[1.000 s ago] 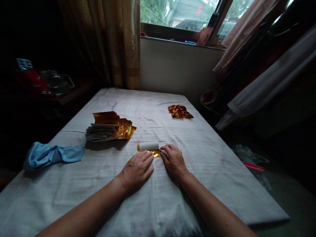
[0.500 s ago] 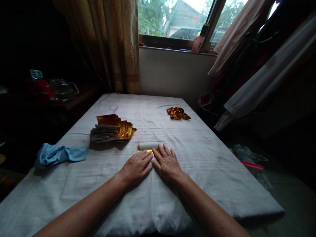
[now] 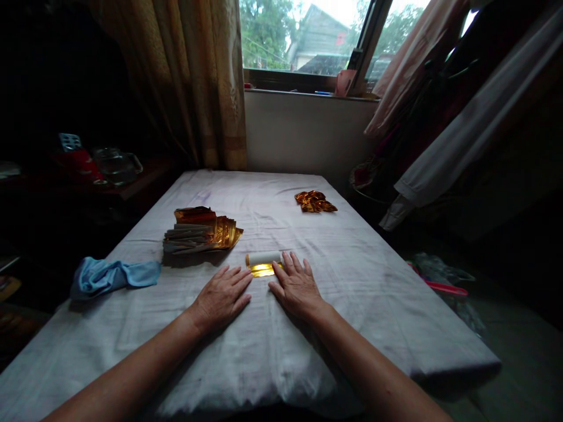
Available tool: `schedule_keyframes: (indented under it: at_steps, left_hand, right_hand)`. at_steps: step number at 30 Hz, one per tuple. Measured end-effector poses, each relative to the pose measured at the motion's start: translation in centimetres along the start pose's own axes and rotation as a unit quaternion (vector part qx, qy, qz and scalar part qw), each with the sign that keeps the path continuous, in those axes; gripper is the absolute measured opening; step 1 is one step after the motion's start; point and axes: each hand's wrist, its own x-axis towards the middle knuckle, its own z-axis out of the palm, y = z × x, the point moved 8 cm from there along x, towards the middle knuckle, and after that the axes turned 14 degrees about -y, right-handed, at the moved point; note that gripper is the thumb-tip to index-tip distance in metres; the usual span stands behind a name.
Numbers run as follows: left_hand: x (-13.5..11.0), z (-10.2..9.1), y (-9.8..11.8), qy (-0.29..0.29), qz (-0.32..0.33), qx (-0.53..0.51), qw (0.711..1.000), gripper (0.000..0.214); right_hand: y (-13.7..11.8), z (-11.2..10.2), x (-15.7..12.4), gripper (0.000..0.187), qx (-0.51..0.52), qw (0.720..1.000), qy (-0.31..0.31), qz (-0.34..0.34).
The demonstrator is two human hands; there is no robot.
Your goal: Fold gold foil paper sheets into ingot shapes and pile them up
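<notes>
A small sheet of gold foil paper lies on the white cloth, its far part showing a pale backing that looks folded or curled over. My right hand rests flat with fingers spread, its fingertips on the sheet's right end. Just left of the sheet, my left hand lies open on the cloth, fingertips close to the sheet's near left corner. Beyond my left hand stands a fanned stack of gold foil papers with grey backs. Several folded gold foil pieces sit in a pile at the far right.
A crumpled blue cloth lies at the left edge of the white-covered table. A glass jug stands on a dark side surface to the left. Clothes hang at the right, and a curtain beside the window.
My left hand has slid left and off the foil paper, uncovering its gold strip. My right hand stays on the right end. The view has shifted slightly.
</notes>
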Motion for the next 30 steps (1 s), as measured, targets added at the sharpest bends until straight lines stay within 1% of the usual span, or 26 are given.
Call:
schedule_keyframes:
  at_steps: [2, 4, 6, 8, 11, 15, 19, 21, 23, 25, 26, 28, 30]
  left_hand:
    - [0.2, -0.1, 0.0, 0.005, 0.001, -0.004, 1.000, 0.043]
    - [0.2, -0.2, 0.0, 0.015, 0.001, -0.009, 1.000, 0.043]
    - [0.2, -0.2, -0.2, 0.023, 0.001, -0.014, 1.000, 0.044]
    - [0.1, -0.1, -0.3, 0.026, 0.002, -0.015, 1.000, 0.043]
    - [0.0, -0.2, -0.4, 0.031, 0.004, -0.008, 0.999, 0.041]
    - [0.0, -0.3, -0.4, 0.029, 0.002, 0.003, 1.000, 0.040]
    - [0.1, -0.3, -0.4, 0.014, 0.004, 0.010, 1.000, 0.040]
    - [0.1, -0.3, -0.5, 0.015, 0.006, 0.006, 1.000, 0.040]
    - [0.1, -0.3, -0.5, 0.016, 0.007, 0.002, 1.000, 0.040]
    - [0.1, -0.3, -0.6, 0.018, 0.008, 0.001, 1.000, 0.040]
    - [0.0, -0.3, -0.5, 0.019, 0.009, 0.001, 1.000, 0.041]
    - [0.0, -0.4, -0.5, 0.020, 0.011, -0.001, 1.000, 0.041]
    - [0.0, -0.4, -0.5, 0.018, 0.012, -0.003, 1.000, 0.042]
  right_hand:
    - [-1.1, -0.3, -0.2, 0.062, -0.006, 0.999, 0.021, -0.028]
    - [-2.7, -0.1, -0.2, 0.061, -0.006, 0.996, 0.024, -0.087]
    - [-4.2, 0.4, -0.2, 0.059, 0.000, 0.990, 0.003, -0.144]
    - [-4.8, 0.8, -0.1, 0.060, 0.009, 0.985, -0.019, -0.170]
    - [-4.0, 1.0, 0.1, 0.063, 0.018, 0.987, -0.042, -0.155]
    - [-1.5, 1.0, -0.2, 0.064, 0.022, 0.993, -0.062, -0.099]
    - [0.7, 0.7, -0.9, 0.064, 0.013, 0.996, -0.063, -0.058]
    - [1.4, 0.5, -1.1, 0.063, 0.007, 0.997, -0.061, -0.043]
    - [1.7, 0.1, -1.2, 0.063, 0.001, 0.999, -0.048, -0.023]
    - [1.1, -0.5, -1.2, 0.063, -0.004, 1.000, -0.013, -0.018]
    - [0.4, -0.8, -1.2, 0.063, -0.006, 1.000, 0.006, -0.029]
    - [-1.7, -0.9, -1.1, 0.062, -0.007, 0.997, 0.027, -0.079]
    - [-3.7, -0.4, -0.8, 0.062, 0.002, 0.992, 0.016, -0.128]
